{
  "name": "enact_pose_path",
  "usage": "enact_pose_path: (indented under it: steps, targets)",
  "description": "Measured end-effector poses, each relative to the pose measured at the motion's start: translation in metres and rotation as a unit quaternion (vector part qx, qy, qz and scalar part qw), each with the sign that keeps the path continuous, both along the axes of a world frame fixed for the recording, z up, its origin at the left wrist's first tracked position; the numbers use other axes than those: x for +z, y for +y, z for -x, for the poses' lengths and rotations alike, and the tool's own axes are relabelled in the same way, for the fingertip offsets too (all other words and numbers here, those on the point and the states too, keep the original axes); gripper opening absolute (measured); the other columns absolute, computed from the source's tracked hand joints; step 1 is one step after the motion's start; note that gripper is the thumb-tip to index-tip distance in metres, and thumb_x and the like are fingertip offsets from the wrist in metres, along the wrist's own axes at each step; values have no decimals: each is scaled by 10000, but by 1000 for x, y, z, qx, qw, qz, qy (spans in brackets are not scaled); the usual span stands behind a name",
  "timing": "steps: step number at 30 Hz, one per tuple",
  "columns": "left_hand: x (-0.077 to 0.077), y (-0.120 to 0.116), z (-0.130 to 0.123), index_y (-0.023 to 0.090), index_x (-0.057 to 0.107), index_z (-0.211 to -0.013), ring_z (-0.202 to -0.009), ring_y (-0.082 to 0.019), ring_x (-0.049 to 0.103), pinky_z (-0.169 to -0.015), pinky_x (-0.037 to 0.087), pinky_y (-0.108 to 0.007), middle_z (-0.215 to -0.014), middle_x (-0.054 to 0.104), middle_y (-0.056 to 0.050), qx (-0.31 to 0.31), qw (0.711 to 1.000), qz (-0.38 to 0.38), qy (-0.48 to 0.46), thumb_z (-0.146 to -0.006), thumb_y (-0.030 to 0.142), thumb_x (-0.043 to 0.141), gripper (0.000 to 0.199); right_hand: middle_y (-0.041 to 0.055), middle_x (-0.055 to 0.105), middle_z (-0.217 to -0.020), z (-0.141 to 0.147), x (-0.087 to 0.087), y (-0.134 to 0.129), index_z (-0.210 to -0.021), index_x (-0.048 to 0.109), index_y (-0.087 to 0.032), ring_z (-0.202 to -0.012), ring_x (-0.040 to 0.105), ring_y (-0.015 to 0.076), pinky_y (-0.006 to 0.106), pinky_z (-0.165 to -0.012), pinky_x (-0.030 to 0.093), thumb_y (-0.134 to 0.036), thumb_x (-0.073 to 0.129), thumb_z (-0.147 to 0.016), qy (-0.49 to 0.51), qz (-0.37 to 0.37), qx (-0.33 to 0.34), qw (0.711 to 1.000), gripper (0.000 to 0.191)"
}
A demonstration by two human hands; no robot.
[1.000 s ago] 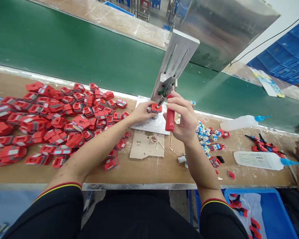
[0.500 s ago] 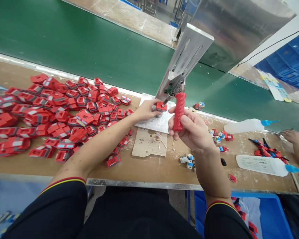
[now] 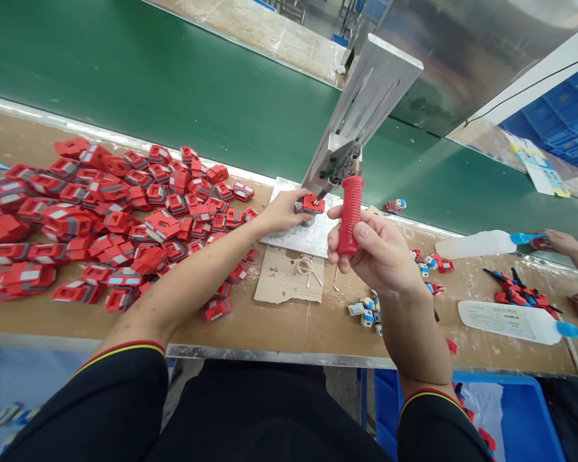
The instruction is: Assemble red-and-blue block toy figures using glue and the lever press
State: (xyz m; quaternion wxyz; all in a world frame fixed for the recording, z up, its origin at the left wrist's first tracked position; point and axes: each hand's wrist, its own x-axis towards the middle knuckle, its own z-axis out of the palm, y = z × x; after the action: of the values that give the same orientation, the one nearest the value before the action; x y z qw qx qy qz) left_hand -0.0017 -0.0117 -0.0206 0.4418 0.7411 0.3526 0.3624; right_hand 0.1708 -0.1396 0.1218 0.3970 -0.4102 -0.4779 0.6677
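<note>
My left hand [image 3: 286, 210] grips a small red part [image 3: 313, 204] between thumb and forefinger, under the tip of a metal press [image 3: 337, 157] on a flat metal base plate [image 3: 289, 239]. The red handle [image 3: 351, 215] of the press stands upright in my right hand [image 3: 378, 247], its thumb and fingers curled around it. A large pile of red and grey toy pieces [image 3: 110, 218] lies to the left. Just in front of the base plate is a piece of cardboard [image 3: 284, 282] with a loop of string on it.
Small blue and white pieces [image 3: 367, 314] lie right of the cardboard. Two white bottles [image 3: 510, 321] with blue tips and red-black parts [image 3: 523, 295] sit farther right, near another person's hands [image 3: 561, 242]. Behind runs a green belt [image 3: 173, 96]; a blue bin [image 3: 525, 398] stands below.
The view has shifted slightly. The other person's hand at the right has moved to the blue tip of the far bottle. My hands keep nearly the same hold.
</note>
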Motion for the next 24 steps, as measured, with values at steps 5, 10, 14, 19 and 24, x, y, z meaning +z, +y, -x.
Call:
enact_pose_path:
  steps: [5,10,14,19,24]
  targets:
    - [0,0,0,134,721,-1263,-1044,-240,750,-932,603,-378,-1176,806,-107,-3,1000,2,-15,-872,254,748,410,-16,686,-757,1,5,-1,-1117,718,-190,-628,666,106,200,-499,564,-637,915,-794,8,-1,-8,1000,586]
    - [2,0,0,163,723,-1268,-1081,-256,753,-994,604,-413,-1191,812,-90,2,1000,-4,6,-858,231,754,417,-14,687,-749,1,-1,-1,-1159,724,-189,-652,695,118,197,-497,559,-636,911,-801,14,2,0,1000,603]
    - [4,0,1,173,729,-1265,-1105,-274,758,-1032,593,-443,-1197,819,-82,4,1000,-14,22,-831,185,772,435,22,726,-809,2,-10,-1,-1223,715,-186,-741,748,160,220,-519,573,-686,885,-798,-12,0,2,1000,679]
    - [3,0,0,161,737,-1261,-1078,-264,762,-1002,589,-419,-1156,825,-79,3,999,-21,32,-835,151,758,427,27,754,-843,0,-28,2,-1180,706,-196,-776,779,178,260,-593,624,-666,878,-811,-57,-28,8,998,621]
    - [-1,3,-1,175,750,-1224,-1037,-248,758,-932,596,-378,-1113,825,-69,0,999,-19,30,-811,128,748,415,40,755,-962,0,-60,23,-1081,677,-196,-729,764,138,241,-578,599,-646,844,-840,-148,-86,-20,985,538]
